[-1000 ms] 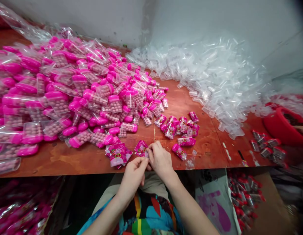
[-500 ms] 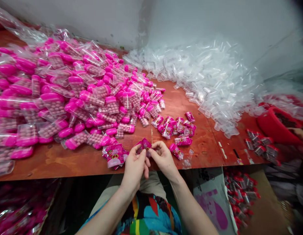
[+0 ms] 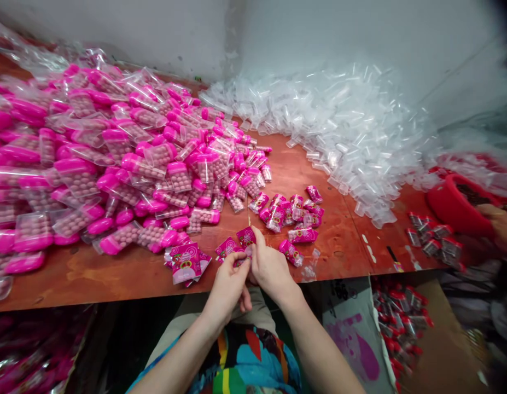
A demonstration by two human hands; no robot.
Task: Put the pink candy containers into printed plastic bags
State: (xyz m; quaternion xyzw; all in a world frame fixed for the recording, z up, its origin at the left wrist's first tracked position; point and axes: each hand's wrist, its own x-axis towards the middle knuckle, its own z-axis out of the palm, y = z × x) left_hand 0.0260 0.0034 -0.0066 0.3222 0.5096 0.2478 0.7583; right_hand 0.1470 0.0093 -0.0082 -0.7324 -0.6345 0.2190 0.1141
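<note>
My left hand (image 3: 231,278) and my right hand (image 3: 272,269) meet at the table's front edge, fingers pinched together. A small flat pink printed sleeve (image 3: 245,237) stands up from between my right fingers. Another pink printed sleeve (image 3: 227,249) shows just beyond my left fingertips; whether the left fingers grip it or a part of the first is partly hidden. To the left lies a small pile of flat printed sleeves (image 3: 186,264). Beyond my right hand are several small containers wrapped in pink printed sleeves (image 3: 278,214), one of them (image 3: 291,253) close to the hand.
A large heap of pink-capped clear containers with pink balls (image 3: 155,158) covers the left side. Clear empty containers (image 3: 339,126) are heaped at the back right. At far right, another person's hand (image 3: 501,221) is at a red bowl (image 3: 458,205), near red-capped containers (image 3: 436,238).
The pink sleeves at my fingertips have spread into two visible pieces. My right fingers have straightened upward along one sleeve. The whole view has shifted slightly.
</note>
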